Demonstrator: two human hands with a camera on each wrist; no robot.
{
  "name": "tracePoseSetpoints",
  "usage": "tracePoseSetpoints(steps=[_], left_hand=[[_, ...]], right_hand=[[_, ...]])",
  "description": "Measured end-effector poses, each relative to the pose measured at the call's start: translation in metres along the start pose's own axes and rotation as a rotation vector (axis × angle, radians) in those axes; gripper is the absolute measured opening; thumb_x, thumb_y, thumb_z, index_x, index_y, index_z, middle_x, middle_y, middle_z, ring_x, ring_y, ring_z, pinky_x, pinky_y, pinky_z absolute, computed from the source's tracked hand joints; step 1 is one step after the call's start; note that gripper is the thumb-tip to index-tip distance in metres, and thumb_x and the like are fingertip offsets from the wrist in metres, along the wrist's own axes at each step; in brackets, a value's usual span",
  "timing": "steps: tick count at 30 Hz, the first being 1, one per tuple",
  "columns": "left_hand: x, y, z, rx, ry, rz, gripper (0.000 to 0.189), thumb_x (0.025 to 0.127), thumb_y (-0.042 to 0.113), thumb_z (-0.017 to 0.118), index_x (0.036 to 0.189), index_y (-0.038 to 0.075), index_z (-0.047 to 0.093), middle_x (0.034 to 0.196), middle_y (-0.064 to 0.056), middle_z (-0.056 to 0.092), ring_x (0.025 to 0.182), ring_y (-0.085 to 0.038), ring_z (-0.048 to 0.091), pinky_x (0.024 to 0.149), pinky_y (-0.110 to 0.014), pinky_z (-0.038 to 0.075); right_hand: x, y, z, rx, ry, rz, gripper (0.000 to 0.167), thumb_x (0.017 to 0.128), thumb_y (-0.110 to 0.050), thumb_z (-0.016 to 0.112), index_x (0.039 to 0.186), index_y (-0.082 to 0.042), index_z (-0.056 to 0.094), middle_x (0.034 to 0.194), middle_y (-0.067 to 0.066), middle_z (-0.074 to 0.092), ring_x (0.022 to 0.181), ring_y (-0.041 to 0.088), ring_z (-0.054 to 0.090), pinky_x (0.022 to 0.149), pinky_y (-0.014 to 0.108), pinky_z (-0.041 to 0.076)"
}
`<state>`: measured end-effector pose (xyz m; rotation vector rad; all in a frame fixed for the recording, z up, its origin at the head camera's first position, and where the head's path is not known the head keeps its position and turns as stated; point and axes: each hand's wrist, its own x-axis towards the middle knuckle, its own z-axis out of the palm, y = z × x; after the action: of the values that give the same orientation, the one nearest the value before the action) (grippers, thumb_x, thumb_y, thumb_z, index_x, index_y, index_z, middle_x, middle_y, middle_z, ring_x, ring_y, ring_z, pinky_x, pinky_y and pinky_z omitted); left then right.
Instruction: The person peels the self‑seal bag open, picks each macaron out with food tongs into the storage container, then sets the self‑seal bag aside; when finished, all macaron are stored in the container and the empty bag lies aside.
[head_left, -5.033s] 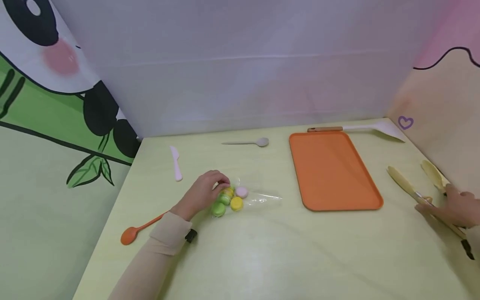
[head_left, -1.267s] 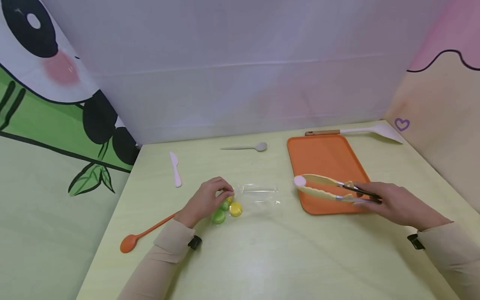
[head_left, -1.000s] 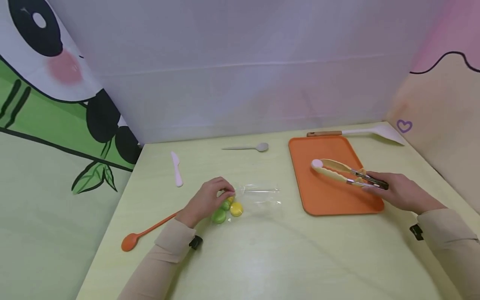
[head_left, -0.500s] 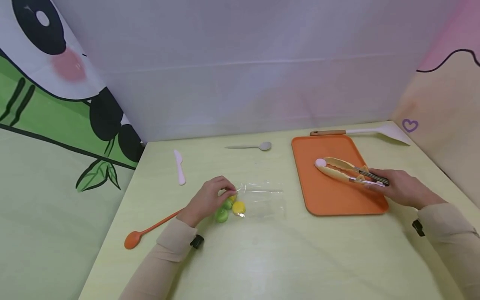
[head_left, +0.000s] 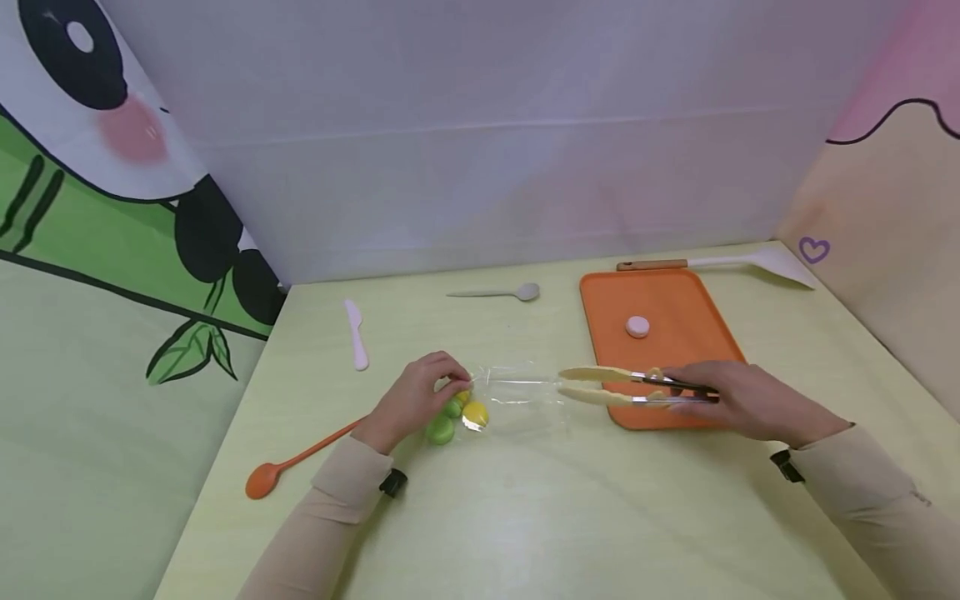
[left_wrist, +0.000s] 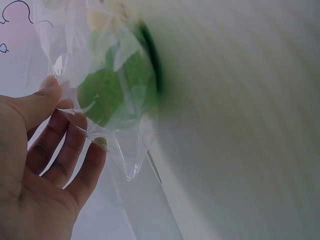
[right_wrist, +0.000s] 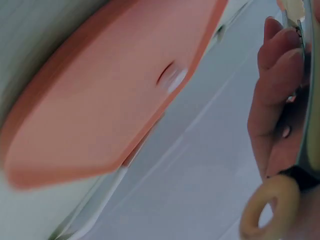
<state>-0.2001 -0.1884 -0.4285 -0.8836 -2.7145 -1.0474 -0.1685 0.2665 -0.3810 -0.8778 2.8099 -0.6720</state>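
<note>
The yellow macaron (head_left: 476, 413) lies in the clear bag (head_left: 525, 408), just to the right of the left hand's fingertips, with the green macaron (head_left: 441, 430) just below them, on the person's side. The left hand (head_left: 415, 398) pinches the bag's edge between thumb and fingers. To its right, the tips of the tongs (head_left: 637, 401), slightly parted with nothing between them, are by the bag's far end. The right hand (head_left: 750, 400) grips the tongs by their handle end. Ahead of it and to its left, the pink macaron (head_left: 637, 327) rests on the orange tray (head_left: 675, 350).

The step appears to be bringing the tongs into the bag. To do it well, a firm pinch should stop the film sliding, and the tips would best go in low and level, parted just enough to straddle one macaron; a light squeeze should then do, without catching plastic.

Farther out on the worktop (head_left: 517, 517), the grey spoon (head_left: 498, 293) lies beyond the left hand, and the spatula (head_left: 720, 262) beyond the right.
</note>
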Motion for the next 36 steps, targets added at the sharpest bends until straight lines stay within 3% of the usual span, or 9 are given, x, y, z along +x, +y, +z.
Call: tracePoseSetpoints(steps=[4, 8, 12, 16, 25, 36], left_hand=[[0.0, 0.0, 0.0, 0.004, -0.004, 0.005, 0.004, 0.091, 0.012, 0.074, 0.095, 0.012, 0.073, 0.095, 0.005, 0.066, 0.09, -0.012, 0.063, 0.082, -0.034, 0.055], [0.0, 0.001, 0.0, 0.003, 0.004, 0.017, 0.004, 0.091, 0.011, 0.074, 0.095, 0.01, 0.074, 0.094, 0.005, 0.066, 0.089, -0.012, 0.063, 0.081, -0.034, 0.055], [0.0, 0.0, 0.0, 0.005, 0.006, 0.015, 0.004, 0.091, 0.01, 0.074, 0.094, 0.01, 0.074, 0.093, 0.005, 0.066, 0.089, -0.012, 0.063, 0.08, -0.033, 0.055], [0.0, 0.0, 0.002, 0.001, -0.008, -0.002, 0.004, 0.091, 0.011, 0.074, 0.095, 0.011, 0.074, 0.094, 0.006, 0.065, 0.09, -0.011, 0.063, 0.082, -0.033, 0.055], [0.001, 0.0, 0.003, 0.006, -0.005, -0.003, 0.006, 0.091, 0.009, 0.074, 0.094, 0.014, 0.073, 0.094, 0.006, 0.065, 0.09, -0.011, 0.062, 0.08, -0.032, 0.055], [0.01, 0.001, 0.007, 0.002, 0.011, -0.024, 0.005, 0.09, 0.011, 0.074, 0.094, 0.013, 0.073, 0.093, 0.007, 0.065, 0.09, -0.011, 0.062, 0.082, -0.034, 0.055]], right_hand=[[0.02, -0.012, 0.015, -0.058, 0.005, -0.1, 0.035, 0.095, -0.032, 0.07, 0.129, -0.025, 0.068, 0.104, -0.016, 0.069, 0.081, 0.0, 0.058, 0.071, 0.025, 0.048], [0.041, -0.027, 0.027, -0.103, -0.028, -0.107, 0.038, 0.093, -0.043, 0.069, 0.126, -0.024, 0.069, 0.106, -0.021, 0.066, 0.086, -0.002, 0.058, 0.075, 0.027, 0.051], [0.059, -0.041, 0.036, -0.069, -0.094, -0.124, 0.04, 0.094, -0.046, 0.066, 0.128, -0.024, 0.067, 0.095, -0.024, 0.06, 0.082, -0.003, 0.054, 0.076, 0.025, 0.05], [0.07, -0.049, 0.042, -0.05, -0.108, -0.151, 0.043, 0.094, -0.048, 0.066, 0.13, -0.025, 0.065, 0.094, -0.023, 0.059, 0.08, -0.002, 0.054, 0.075, 0.024, 0.05], [0.084, -0.048, 0.048, -0.043, -0.143, -0.16, 0.045, 0.091, -0.044, 0.072, 0.129, -0.021, 0.065, 0.094, -0.022, 0.059, 0.074, 0.001, 0.051, 0.068, 0.023, 0.046], [0.097, -0.035, 0.049, -0.021, -0.201, -0.18, 0.053, 0.093, -0.047, 0.068, 0.137, -0.02, 0.061, 0.102, -0.02, 0.063, 0.082, 0.001, 0.055, 0.076, 0.025, 0.049]])
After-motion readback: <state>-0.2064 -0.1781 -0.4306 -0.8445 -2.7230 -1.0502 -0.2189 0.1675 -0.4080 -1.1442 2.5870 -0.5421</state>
